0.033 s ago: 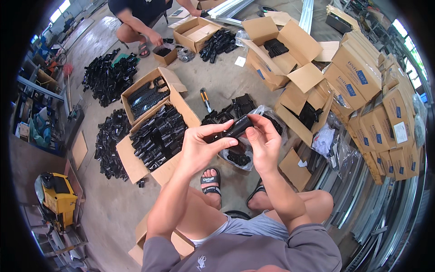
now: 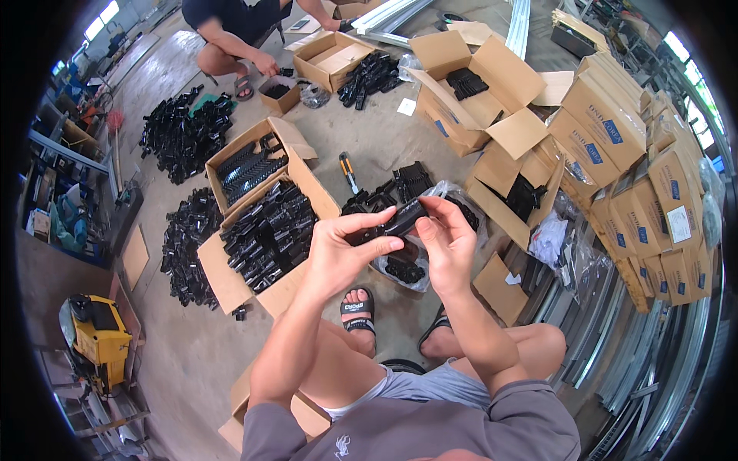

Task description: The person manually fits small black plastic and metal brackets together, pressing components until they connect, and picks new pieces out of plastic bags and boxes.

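Observation:
Between both hands, above my knees, is a glossy black elongated part (image 2: pixel 404 217); its exact kind I cannot make out. My left hand (image 2: pixel 344 244) pinches its left end between thumb and fingers. At the other end, my right hand (image 2: pixel 448 244) closes its thumb and fingertips on it. Below the hands lies a clear plastic bag (image 2: pixel 407 280) with small black pieces inside, partly covered by my hands. Just beyond them, several black parts (image 2: pixel 413 179) lie on the floor. To the left, an open cardboard box (image 2: pixel 330 198) holds rows of similar black parts.
Loose heaps of black parts (image 2: pixel 187 134) lie at the left. An orange-handled knife (image 2: pixel 348 170) is on the floor. Open cartons (image 2: pixel 442 115) and stacked boxes (image 2: pixel 600 127) stand right, with metal profiles (image 2: pixel 615 361) nearer. Another person's hand (image 2: pixel 265 65) is over a small box.
The black part has turned slightly between my fingers. Both hands stay in nearly the same place.

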`<action>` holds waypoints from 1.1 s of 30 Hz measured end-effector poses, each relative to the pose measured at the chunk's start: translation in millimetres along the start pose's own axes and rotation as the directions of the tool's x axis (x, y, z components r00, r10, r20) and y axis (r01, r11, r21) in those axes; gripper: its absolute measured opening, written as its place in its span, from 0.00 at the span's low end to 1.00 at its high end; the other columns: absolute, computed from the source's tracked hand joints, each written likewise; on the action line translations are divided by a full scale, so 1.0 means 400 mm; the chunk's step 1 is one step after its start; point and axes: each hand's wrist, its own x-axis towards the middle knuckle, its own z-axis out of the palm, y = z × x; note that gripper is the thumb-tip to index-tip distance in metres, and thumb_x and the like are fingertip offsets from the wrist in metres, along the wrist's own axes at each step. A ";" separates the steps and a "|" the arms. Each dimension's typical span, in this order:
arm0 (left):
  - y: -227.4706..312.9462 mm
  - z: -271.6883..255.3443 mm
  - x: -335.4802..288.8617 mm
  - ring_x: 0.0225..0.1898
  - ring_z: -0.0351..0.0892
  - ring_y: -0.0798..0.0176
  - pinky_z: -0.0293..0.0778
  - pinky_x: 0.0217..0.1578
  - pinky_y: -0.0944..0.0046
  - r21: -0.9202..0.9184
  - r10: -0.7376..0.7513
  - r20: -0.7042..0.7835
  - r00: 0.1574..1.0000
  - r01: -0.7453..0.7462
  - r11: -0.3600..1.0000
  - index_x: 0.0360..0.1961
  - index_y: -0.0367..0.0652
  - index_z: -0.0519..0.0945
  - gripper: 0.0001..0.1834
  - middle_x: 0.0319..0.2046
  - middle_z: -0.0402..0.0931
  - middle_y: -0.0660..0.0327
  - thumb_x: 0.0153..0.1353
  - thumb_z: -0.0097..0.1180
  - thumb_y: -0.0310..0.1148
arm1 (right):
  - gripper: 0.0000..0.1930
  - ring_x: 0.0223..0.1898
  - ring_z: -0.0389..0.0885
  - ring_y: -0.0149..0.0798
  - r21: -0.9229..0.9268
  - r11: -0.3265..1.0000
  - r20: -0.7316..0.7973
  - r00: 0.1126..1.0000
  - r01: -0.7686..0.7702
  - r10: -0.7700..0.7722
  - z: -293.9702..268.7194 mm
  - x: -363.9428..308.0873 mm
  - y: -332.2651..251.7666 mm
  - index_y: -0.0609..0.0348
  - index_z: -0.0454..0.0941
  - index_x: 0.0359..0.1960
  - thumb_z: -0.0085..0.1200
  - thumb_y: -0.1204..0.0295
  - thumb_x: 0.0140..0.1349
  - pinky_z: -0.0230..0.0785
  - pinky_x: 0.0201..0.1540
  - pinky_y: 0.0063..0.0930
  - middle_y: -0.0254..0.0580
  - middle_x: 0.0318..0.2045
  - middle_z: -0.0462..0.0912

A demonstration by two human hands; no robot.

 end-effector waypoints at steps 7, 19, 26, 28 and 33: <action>-0.011 0.014 0.000 0.38 0.80 0.74 0.79 0.41 0.72 -0.037 0.017 -0.061 0.998 -0.019 0.999 0.49 0.35 0.83 0.21 0.40 0.84 0.59 0.52 0.69 0.20 | 0.20 0.45 0.79 0.29 -0.031 0.999 -0.041 0.998 -0.041 0.040 0.015 0.004 -0.005 0.69 0.71 0.55 0.60 0.73 0.64 0.73 0.49 0.22 0.43 0.45 0.80; -0.037 0.010 0.012 0.43 0.81 0.69 0.76 0.47 0.69 0.106 0.273 -0.058 0.960 -0.266 0.958 0.48 0.37 0.84 0.21 0.45 0.83 0.54 0.51 0.68 0.18 | 0.21 0.47 0.78 0.27 0.013 0.999 -0.045 0.998 -0.044 0.044 0.036 -0.008 -0.020 0.70 0.70 0.59 0.57 0.76 0.65 0.71 0.52 0.20 0.41 0.45 0.81; -0.044 0.034 0.006 0.44 0.82 0.66 0.76 0.48 0.68 0.127 0.271 -0.119 0.955 -0.256 0.958 0.47 0.38 0.84 0.20 0.45 0.83 0.53 0.51 0.69 0.21 | 0.19 0.43 0.79 0.26 -0.034 0.999 -0.160 0.986 0.041 -0.046 0.051 -0.019 -0.011 0.70 0.71 0.57 0.56 0.77 0.65 0.72 0.48 0.19 0.40 0.43 0.81; -0.045 0.032 0.010 0.43 0.81 0.69 0.76 0.47 0.69 0.172 0.316 -0.097 0.944 -0.296 0.939 0.48 0.37 0.83 0.20 0.45 0.83 0.54 0.52 0.68 0.19 | 0.19 0.44 0.78 0.26 -0.038 0.998 -0.135 0.989 0.058 -0.062 0.044 -0.010 -0.009 0.70 0.71 0.57 0.56 0.77 0.65 0.71 0.48 0.19 0.40 0.43 0.81; -0.059 0.031 0.010 0.46 0.80 0.69 0.76 0.48 0.69 0.007 0.207 -0.022 0.978 -0.207 0.978 0.49 0.36 0.83 0.22 0.47 0.82 0.54 0.50 0.69 0.18 | 0.18 0.44 0.77 0.26 0.086 0.995 -0.084 0.995 -0.048 0.055 0.018 -0.009 -0.014 0.69 0.71 0.56 0.56 0.76 0.66 0.71 0.49 0.19 0.39 0.44 0.79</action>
